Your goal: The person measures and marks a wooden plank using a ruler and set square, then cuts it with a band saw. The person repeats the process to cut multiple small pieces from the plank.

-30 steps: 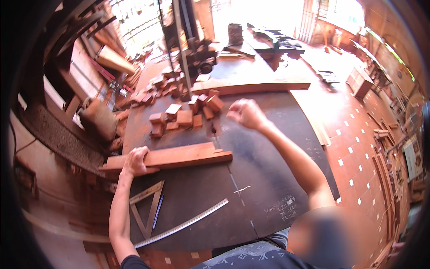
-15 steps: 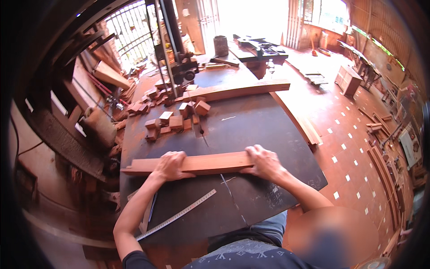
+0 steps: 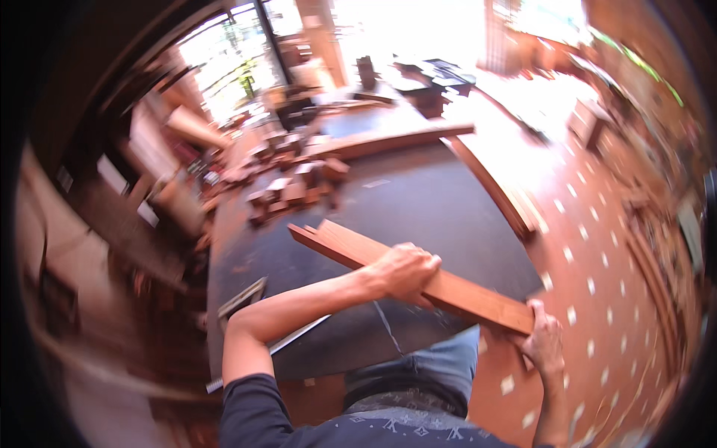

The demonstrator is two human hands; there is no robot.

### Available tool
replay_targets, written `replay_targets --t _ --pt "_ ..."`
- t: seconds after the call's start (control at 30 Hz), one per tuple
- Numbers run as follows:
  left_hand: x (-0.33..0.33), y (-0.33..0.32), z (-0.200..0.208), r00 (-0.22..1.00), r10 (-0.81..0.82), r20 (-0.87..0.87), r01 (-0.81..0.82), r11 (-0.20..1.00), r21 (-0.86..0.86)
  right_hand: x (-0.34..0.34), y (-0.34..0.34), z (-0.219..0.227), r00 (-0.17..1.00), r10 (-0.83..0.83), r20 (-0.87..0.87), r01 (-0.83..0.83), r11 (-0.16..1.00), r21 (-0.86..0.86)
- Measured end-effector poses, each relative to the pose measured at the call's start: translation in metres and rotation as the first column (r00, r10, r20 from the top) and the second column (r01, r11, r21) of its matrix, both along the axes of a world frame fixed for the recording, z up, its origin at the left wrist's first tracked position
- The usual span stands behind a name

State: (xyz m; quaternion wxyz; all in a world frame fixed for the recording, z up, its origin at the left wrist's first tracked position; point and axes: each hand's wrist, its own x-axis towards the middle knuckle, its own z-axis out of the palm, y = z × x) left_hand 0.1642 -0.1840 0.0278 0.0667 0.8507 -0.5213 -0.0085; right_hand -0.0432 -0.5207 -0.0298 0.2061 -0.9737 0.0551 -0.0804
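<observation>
One left hand and one right hand; one table; one stepped-end wooden bar, single or stacked pieces unclear; one long beam; one ruler; one set square; at least ten small wooden blocks, too blurred for an exact count; one wooden box.

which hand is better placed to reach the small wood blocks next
Probably the left hand: it grips the board near its middle, closer to the small wood blocks, while the right hand holds the board's right end, farther away.
</observation>
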Motion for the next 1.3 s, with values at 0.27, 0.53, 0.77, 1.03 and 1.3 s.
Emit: replay_targets --t 0.27,0.53,0.77,1.03,1.3 --pt "0.008 -0.148 0.031 0.852 -0.467 0.237 0.453 0.884 0.111 -0.104 0.043 -0.098 0.862 -0.506 0.028 0.487 0.843 0.228" --pt "-0.031 -0.233 0.002 0.828 -0.517 0.219 0.559 0.791 -0.248 -0.18 0.089 -0.209 0.641 -0.758 -0.12 0.448 0.242 0.861" --pt "-0.004 -0.2 -0.075 0.916 -0.384 -0.117 0.364 0.917 -0.161 -0.24 0.051 -0.296 0.413 -0.71 -0.57 0.622 -0.237 0.746" --pt "-0.014 -0.203 -0.088 0.929 -0.363 -0.071 0.339 0.912 -0.231 -0.259 -0.042 -0.435 0.116 -0.616 -0.779 0.656 -0.541 0.526" --pt "-0.019 -0.192 -0.085 0.949 -0.306 -0.071 0.287 0.936 -0.204 -0.288 -0.083 -0.484 0.29 -0.448 -0.846 0.27 -0.809 0.521"
